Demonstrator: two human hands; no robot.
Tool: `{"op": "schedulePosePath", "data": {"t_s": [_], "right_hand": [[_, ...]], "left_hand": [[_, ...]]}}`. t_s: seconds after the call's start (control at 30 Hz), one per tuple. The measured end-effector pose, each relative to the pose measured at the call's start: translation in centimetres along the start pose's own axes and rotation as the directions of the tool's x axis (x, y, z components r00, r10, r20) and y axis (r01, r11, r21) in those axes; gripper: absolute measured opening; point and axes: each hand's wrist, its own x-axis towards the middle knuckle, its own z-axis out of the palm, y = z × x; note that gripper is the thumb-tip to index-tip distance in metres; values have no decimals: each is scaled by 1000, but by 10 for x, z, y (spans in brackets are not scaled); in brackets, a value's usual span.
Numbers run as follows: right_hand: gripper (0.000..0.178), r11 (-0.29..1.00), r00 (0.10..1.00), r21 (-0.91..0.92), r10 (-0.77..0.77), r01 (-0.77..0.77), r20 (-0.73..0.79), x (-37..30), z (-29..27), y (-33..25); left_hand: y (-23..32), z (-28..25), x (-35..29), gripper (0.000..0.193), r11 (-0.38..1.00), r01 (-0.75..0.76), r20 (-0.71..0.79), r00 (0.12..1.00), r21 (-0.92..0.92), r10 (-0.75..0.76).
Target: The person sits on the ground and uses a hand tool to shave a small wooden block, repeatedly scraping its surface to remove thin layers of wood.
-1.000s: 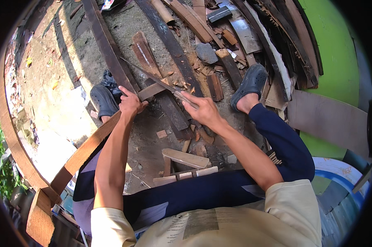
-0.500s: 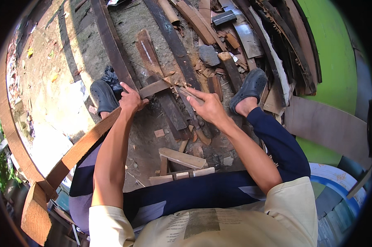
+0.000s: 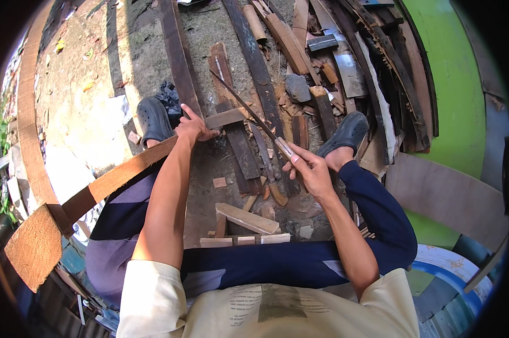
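My left hand presses on and grips a long reddish-brown wooden beam, its index finger stretched forward and its thumb out to the side. The beam's far end reaches past my hand and lies across a dark wood block; its tip looks hacked. In my right hand is a machete, held by its pale wooden handle. Its thin dark blade, seen nearly edge-on, points up and left above the beam's end. A second curved blade with a wooden handle lies on the ground beside the block.
Both my feet, in dark clogs, flank the work. Old planks and scraps are heaped at the right, near a grey stone. A small wooden frame lies close to my lap. A green panel stands at the far right.
My right hand has drawn back toward me and to the right, lifting the machete off the beam's end. The left hand keeps its place on the beam; the whole view has shifted slightly.
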Motion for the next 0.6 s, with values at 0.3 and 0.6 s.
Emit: {"op": "schedulePosePath", "data": {"t_s": [0.3, 0.6], "right_hand": [[36, 953, 992, -302, -43, 5, -119, 20, 16, 8], [24, 871, 981, -462, 95, -165, -170, -19, 2, -37]], "left_hand": [[0, 1, 3, 155, 1000, -8, 7, 1000, -16, 8], [-4, 14, 7, 155, 999, 20, -38, 999, -38, -21]]}}
